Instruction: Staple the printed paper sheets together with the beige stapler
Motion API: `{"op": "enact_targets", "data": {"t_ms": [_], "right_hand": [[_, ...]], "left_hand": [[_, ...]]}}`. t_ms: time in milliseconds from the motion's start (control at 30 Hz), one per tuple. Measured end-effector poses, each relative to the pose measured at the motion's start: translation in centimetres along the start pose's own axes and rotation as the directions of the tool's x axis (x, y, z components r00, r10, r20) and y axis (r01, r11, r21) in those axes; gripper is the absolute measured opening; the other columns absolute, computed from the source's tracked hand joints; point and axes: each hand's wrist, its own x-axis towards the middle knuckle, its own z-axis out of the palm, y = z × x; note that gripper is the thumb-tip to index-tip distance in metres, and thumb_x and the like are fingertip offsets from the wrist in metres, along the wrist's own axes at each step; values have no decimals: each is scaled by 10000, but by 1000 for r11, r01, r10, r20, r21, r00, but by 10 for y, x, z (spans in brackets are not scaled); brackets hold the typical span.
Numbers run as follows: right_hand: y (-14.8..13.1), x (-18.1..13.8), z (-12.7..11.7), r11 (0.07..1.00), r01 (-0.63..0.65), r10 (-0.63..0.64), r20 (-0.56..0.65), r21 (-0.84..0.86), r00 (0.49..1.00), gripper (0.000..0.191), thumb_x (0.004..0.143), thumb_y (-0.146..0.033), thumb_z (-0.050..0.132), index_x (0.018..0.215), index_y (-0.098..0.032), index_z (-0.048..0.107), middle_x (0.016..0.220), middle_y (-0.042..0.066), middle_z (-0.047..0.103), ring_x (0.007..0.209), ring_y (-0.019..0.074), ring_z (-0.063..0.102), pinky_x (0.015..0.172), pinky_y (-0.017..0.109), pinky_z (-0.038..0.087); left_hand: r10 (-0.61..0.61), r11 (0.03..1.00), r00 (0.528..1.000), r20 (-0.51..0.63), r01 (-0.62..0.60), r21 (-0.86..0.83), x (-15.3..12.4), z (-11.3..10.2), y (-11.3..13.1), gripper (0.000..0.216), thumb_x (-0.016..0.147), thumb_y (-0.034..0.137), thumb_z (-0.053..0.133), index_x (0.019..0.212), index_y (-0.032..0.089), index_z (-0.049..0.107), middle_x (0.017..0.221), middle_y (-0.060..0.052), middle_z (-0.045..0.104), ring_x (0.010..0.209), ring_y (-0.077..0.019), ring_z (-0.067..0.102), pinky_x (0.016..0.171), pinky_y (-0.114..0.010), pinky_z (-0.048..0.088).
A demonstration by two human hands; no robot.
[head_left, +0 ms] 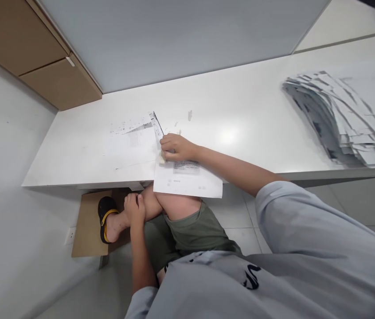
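My right hand is closed over the table, with its fingertips on a small cream-coloured block whose exact kind I cannot make out. Under and beside the hand lies a white printed sheet, its near end jutting past the table edge above my thigh. A narrow printed strip touches the fingers from the far side. To the left, more white printed paper lies flat. Below the table, my left hand is wrapped round my lower leg.
A thick, uneven stack of papers sits on the right of the white table. Small pale scraps lie beyond my right hand. Brown cabinets hang at upper left. A cardboard piece is below, behind my clog.
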Motion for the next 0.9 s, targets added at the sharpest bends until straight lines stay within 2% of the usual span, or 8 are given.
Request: {"op": "enact_targets", "data": {"t_ms": [167, 333, 467, 567, 633, 767, 833, 900], "right_hand": [[2, 3, 3, 1000, -8, 8, -4, -6, 1000, 285, 847, -180, 398, 593, -237, 283, 619, 11, 400, 677, 187, 412, 740, 339, 383], [-2, 5, -2, 1000, 5, -5, -16, -11, 1000, 284, 844, -179, 397, 587, -237, 292, 605, 5, 390, 642, 175, 395, 711, 326, 392], [1, 1, -2, 996, 8, 4, -137, 85, 991, 272, 855, -220, 422, 587, -224, 377, 622, 1, 411, 646, 166, 427, 665, 315, 396], [4, -1, -1, 982, -35, 85, -265, 185, 960, 260, 872, -246, 425, 619, -209, 473, 645, 6, 458, 660, 163, 467, 648, 310, 406], [5, -1, -2, 970, -75, 145, -303, 232, 942, 265, 886, -270, 427, 656, -199, 536, 673, 13, 502, 672, 163, 497, 656, 315, 421], [3, -1, -7, 949, -170, 240, -261, 264, 935, 305, 926, -354, 422, 765, -195, 625, 777, 36, 581, 777, 185, 549, 775, 364, 466], [3, 0, -8, 942, -233, 281, -183, 242, 942, 308, 925, -431, 451, 931, -203, 658, 951, 63, 618, 944, 221, 553, 898, 428, 456], [3, 0, -6, 929, -302, 320, -58, 215, 945, 434, 877, -526, 531, 1169, -214, 610, 1198, 100, 572, 1148, 277, 484, 998, 507, 407]], "left_hand": [[-43, 998, 998, 48, 40, 54, 7, 3, 5, 293, 920, 309, 340, 774, 179, 559, 830, -131, 613, 839, -276, 550, 758, -375, 397], [-37, 996, 996, -79, 43, 74, -7, 9, -3, 353, 923, 260, 268, 672, 203, 509, 711, -118, 555, 736, -259, 519, 709, -377, 364], [32, 999, 993, -115, -29, 32, -12, 13, -4, 270, 906, 272, 322, 730, 201, 516, 775, -118, 567, 774, -262, 495, 731, -391, 350], [15, 1000, 994, -105, -15, 1, -12, 16, -3, 253, 903, 259, 333, 707, 212, 486, 754, -101, 544, 764, -255, 475, 739, -393, 345], [-3, 1000, 994, -111, 3, -3, -13, 18, -2, 290, 914, 248, 310, 654, 226, 436, 700, -84, 506, 721, -243, 453, 728, -392, 340], [0, 1000, 988, -152, 2, 13, -16, 19, -3, 337, 930, 252, 261, 616, 240, 383, 661, -73, 467, 675, -232, 421, 704, -390, 331], [-2, 1000, 986, -168, 5, 18, -16, 18, -2, 318, 923, 266, 278, 644, 228, 426, 708, -92, 502, 712, -242, 439, 722, -398, 336], [-19, 1000, 986, -165, 22, 15, -15, 16, 1, 281, 912, 278, 312, 701, 209, 484, 783, -114, 544, 768, -256, 463, 746, -405, 342]]}}
